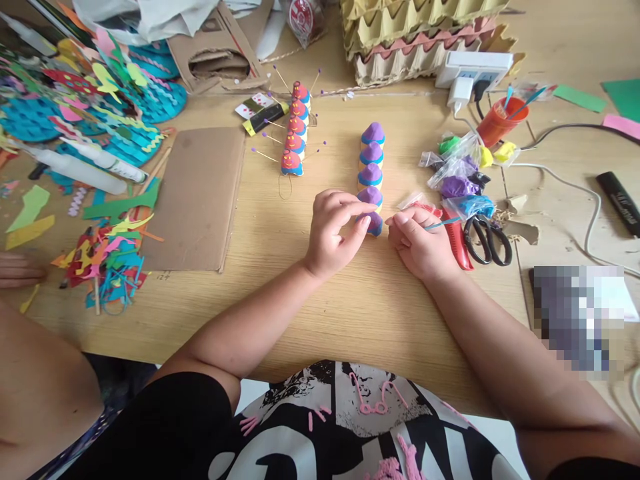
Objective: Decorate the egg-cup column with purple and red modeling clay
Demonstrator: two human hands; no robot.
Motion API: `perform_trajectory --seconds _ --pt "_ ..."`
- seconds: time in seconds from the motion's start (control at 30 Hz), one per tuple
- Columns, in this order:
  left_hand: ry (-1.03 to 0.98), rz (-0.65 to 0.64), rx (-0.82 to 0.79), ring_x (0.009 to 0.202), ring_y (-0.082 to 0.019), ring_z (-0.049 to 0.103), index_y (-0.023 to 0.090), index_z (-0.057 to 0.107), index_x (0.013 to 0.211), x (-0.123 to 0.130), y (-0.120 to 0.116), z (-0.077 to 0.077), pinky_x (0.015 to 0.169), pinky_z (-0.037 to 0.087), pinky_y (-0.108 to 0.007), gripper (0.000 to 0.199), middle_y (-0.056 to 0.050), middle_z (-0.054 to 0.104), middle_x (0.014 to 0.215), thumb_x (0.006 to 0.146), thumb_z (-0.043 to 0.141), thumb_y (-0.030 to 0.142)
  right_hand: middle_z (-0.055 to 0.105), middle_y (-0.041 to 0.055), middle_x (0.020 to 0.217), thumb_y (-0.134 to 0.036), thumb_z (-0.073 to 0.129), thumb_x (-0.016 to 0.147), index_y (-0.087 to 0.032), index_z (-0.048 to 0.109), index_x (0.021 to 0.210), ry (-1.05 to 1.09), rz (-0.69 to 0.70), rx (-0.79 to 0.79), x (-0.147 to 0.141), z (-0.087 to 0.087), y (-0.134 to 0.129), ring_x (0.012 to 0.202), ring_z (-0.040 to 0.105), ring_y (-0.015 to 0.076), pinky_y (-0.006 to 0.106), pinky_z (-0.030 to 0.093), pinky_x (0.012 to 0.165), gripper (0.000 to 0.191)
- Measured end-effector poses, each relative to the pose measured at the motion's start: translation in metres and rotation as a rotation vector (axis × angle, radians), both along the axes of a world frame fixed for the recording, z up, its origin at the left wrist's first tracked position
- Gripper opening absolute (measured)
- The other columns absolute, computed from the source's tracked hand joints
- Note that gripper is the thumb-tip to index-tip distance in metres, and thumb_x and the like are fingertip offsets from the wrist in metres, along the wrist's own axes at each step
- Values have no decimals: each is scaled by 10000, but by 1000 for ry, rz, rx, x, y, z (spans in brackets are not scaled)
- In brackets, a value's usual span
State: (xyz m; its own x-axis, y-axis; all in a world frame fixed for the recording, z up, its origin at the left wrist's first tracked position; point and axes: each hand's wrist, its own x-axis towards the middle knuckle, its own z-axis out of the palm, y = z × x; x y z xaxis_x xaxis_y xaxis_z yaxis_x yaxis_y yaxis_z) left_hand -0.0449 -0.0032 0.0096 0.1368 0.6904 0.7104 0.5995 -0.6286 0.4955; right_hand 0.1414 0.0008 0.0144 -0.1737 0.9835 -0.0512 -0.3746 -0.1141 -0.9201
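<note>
A strip of egg-carton bumps (371, 175) with purple tops and blue edges stands in a line in front of me. My left hand (340, 230) is beside its near end, the fingers bent and the thumb and forefinger apart, touching or just over the nearest bump. To the right of that end, my right hand (420, 240) is closed around a thin blue stick (443, 224); its fingertips are pinched together near the strip. Farther back on the left lies a finished-looking red and blue strip (295, 130) with painted faces and pins sticking out.
Black-handled scissors (487, 241), clay bags (457, 187) and a red cup (503, 121) sit at right. Cardboard (195, 200) and paper scraps (115, 253) lie at left. Egg trays (420, 33) and a power strip (475, 67) are behind. Another person's hand (20, 270) rests at far left.
</note>
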Motion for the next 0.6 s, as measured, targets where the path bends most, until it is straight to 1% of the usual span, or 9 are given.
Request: perform_trajectory --seconds 0.13,0.33,0.4,0.5,0.6 --pt "-6 -18 17 1049 -209 645 244 733 1111 0 0 0 1021 516 -398 172 -56 716 1025 1064 582 311 352 -83 462 -601 905 736 -211 689 660 -14 -9 -9 1 0 0 458 264 70 274 195 492 452" --pt "37 -21 -23 1058 -220 635 252 746 1096 0 0 -1 1023 508 -418 190 -57 716 1026 1058 580 337 292 -85 456 -609 887 762 -202 634 578 17 -15 -11 2 -3 1 448 234 61 274 166 486 514" --pt "32 -30 -24 1061 -219 631 252 751 1092 0 0 0 1024 504 -417 190 -55 715 1028 1058 582 332 323 -83 463 -609 888 766 -201 665 617 17 -6 -3 1 -3 1 451 252 65 276 170 487 489" --pt "-10 -54 3 1051 -206 638 251 752 1082 0 -1 1 1023 506 -404 164 -44 715 1017 1053 597 297 381 -86 480 -564 940 720 -205 730 737 15 6 1 1 -1 1 463 294 71 276 188 488 416" --pt "-36 -77 22 1041 -197 643 251 746 1079 1 -1 2 1022 508 -397 148 -37 714 1006 1050 605 283 441 -83 498 -535 981 663 -211 745 788 1 10 -8 0 0 0 476 322 77 274 200 485 420"
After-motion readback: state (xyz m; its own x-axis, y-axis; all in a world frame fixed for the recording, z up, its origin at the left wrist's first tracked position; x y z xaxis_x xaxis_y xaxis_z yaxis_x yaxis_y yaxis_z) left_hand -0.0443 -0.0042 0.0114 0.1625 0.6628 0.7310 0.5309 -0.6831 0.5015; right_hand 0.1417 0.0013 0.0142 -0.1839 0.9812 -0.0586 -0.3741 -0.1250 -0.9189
